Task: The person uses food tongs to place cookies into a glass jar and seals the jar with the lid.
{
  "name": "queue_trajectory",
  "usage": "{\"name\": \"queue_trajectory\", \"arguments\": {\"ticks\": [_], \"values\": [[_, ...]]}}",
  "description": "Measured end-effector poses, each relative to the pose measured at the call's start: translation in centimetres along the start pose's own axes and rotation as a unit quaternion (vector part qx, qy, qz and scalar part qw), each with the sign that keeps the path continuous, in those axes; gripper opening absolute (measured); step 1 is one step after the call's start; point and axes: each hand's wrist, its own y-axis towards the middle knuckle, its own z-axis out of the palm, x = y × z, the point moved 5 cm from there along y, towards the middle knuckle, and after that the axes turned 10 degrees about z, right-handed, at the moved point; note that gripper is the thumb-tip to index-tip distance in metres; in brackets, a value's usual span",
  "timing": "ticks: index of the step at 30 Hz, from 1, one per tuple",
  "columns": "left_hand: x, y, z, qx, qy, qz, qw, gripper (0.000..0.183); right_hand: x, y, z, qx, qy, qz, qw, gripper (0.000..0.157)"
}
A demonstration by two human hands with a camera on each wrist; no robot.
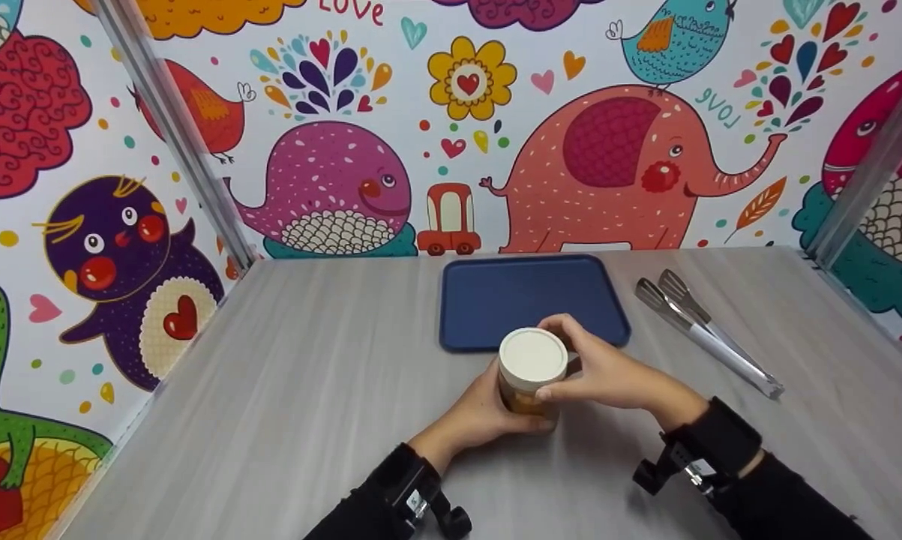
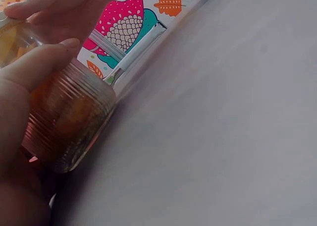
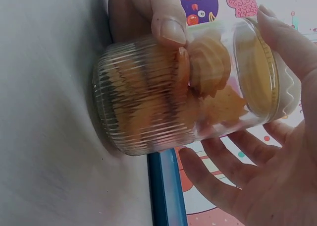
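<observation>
A clear ribbed glass jar holds several golden-brown biscuits and wears a cream-coloured lid. It stands upright near the front edge of the tray. My left hand grips the lower body of the jar, thumb wrapped across the glass in the left wrist view. Around the lid's rim are the thumb and fingers of my right hand, coming from the right. In the right wrist view its thumb lies along the rim, while the other fingers spread beneath the lid and upper glass.
Behind the jar a dark blue tray lies on the grey wood-grain table. Metal tongs lie to its right, spread slightly apart. Printed cartoon panels wall in the table at the back and sides.
</observation>
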Motion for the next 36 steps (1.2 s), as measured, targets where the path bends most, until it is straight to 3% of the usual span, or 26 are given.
{"name": "queue_trajectory", "arguments": {"ticks": [15,36], "values": [[-0.14,-0.05,-0.03,0.011,-0.003,0.004,0.9999,0.110,-0.51,-0.05,-0.49,0.061,0.021,-0.024,0.998,0.085],[-0.13,-0.10,-0.03,0.006,0.000,-0.004,1.0000,0.106,0.25,-0.08,-0.16,0.016,-0.017,-0.017,1.000,0.076]]}}
